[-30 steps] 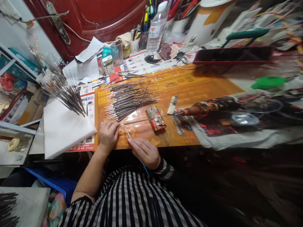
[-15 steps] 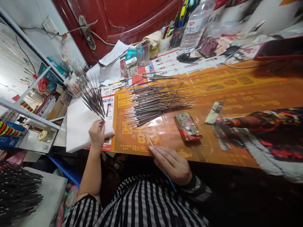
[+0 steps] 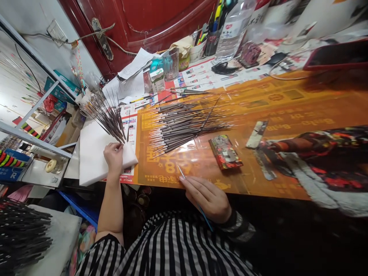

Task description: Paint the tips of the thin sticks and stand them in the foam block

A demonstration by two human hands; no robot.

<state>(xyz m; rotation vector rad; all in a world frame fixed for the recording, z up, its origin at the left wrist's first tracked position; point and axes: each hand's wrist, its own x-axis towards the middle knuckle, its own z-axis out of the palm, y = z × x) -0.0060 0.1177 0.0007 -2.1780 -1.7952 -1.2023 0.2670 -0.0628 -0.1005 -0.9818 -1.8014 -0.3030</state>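
My left hand is over the white foam block, its fingers pinched together. They are just below a cluster of thin dark fishing floats that stand upright in the foam. Whether a float is between those fingertips is hidden. In my right hand is a slim paintbrush with a blue handle, its pale tip angled up and left over the table's front edge. Beyond that hand, a pile of dark fishing floats lies side by side on the orange table cover.
Right of the pile sits a paint-smeared box. Farther right lies a stained cloth. A water bottle, a glass and papers line the back. At lower left, another foam block bears many dark floats.
My left hand has drawn slightly left and away from the base of the upright floats. My right hand keeps the paintbrush in nearly the same pose. The view has shifted a little.
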